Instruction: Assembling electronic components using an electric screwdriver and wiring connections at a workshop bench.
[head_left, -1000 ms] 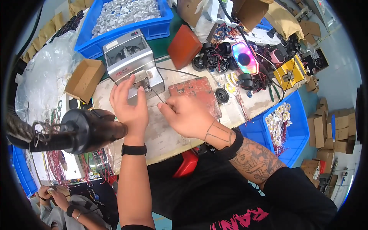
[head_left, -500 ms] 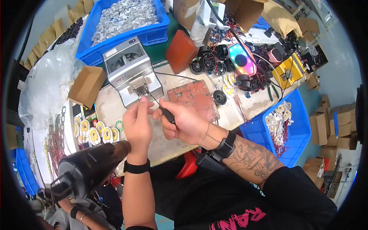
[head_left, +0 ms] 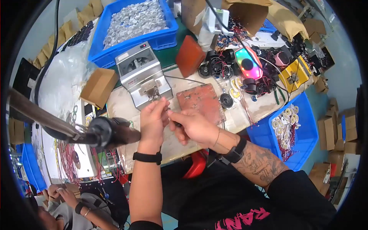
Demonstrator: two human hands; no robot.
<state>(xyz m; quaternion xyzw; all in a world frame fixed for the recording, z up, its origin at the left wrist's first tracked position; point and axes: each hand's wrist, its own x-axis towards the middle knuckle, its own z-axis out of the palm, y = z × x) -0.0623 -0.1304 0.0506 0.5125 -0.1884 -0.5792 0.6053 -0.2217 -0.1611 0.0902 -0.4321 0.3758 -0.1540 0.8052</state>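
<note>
My left hand (head_left: 153, 120) is raised in front of a grey screw feeder (head_left: 147, 82), its thumb and fingers pinched together; what they hold, if anything, is too small to make out. Close beside it, my right hand (head_left: 195, 128) is closed round a black-handled screwdriver (head_left: 177, 124). Most of that handle is hidden by the fingers, and its tip cannot be seen clearly. Under and beyond my right hand lies a worn red block (head_left: 201, 101) on the worktable (head_left: 234, 128). The fingertips of both hands nearly meet, just short of the feeder's front outlet.
A dark cylinder on a metal arm (head_left: 111, 132) juts in by my left forearm. Beyond stand a blue bin of white parts (head_left: 97, 57) and an open cardboard box (head_left: 100, 88). Speakers (head_left: 226, 100) and wires crowd the right. Another person's hands (head_left: 67, 195) work at lower left.
The screwdriver's shaft pointed at the feeder's outlet and showed plainly; now it is mostly hidden as my hands come together. The whole view has shifted, and the dark cylinder appears turned.
</note>
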